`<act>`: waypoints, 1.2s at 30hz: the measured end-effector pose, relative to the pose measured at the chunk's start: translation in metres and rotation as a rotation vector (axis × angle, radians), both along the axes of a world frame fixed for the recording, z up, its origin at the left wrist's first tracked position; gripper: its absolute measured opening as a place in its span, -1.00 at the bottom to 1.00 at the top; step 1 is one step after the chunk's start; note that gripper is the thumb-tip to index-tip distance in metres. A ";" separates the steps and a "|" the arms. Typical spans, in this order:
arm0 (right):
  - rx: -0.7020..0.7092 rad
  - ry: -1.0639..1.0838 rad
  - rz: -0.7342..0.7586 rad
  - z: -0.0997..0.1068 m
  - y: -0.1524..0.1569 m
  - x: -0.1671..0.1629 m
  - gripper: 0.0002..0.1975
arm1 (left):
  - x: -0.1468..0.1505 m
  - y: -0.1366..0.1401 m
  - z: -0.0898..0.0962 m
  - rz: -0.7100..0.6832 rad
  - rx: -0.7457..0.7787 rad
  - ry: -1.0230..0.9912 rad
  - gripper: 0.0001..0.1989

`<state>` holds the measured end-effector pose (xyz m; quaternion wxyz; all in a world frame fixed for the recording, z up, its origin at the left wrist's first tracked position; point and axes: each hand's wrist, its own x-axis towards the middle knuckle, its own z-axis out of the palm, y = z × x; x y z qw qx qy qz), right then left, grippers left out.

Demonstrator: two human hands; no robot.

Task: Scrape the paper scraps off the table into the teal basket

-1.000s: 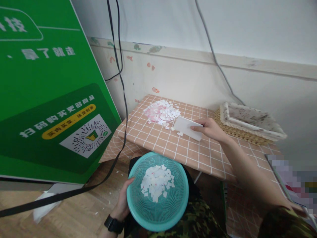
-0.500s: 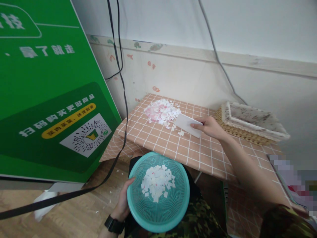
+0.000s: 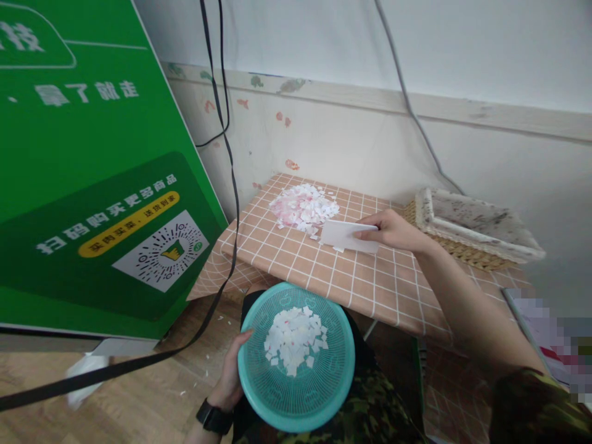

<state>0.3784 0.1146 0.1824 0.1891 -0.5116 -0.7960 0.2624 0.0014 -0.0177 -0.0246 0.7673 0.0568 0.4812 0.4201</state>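
Right grip [image 3: 392,232] pinching white card [image 3: 341,234], its left end lower now, left grip [image 3: 231,365] clasping teal basket [image 3: 296,399]

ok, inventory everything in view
table: one, brown, centre
scrap pile: one, white and pink, table's left
card: one, white, beside pile
plastic basket: one, teal, lower centre
basket scraps: many, mostly white, inside it
wicker basket: one, tan, table's right
panel: one, green, left
cords: two, black, left
cable: one, grey, wall
floor item: one, white, lower left
floor scraps: several, white, left
blurred item: one, mixed, right
watch: one, black, wrist
left hand: one, bare, basket rim
right hand: one, bare, on card
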 end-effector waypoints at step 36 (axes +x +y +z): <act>0.042 -0.055 -0.177 0.008 0.018 0.024 -0.70 | 0.001 0.000 -0.001 0.041 -0.003 0.066 -0.81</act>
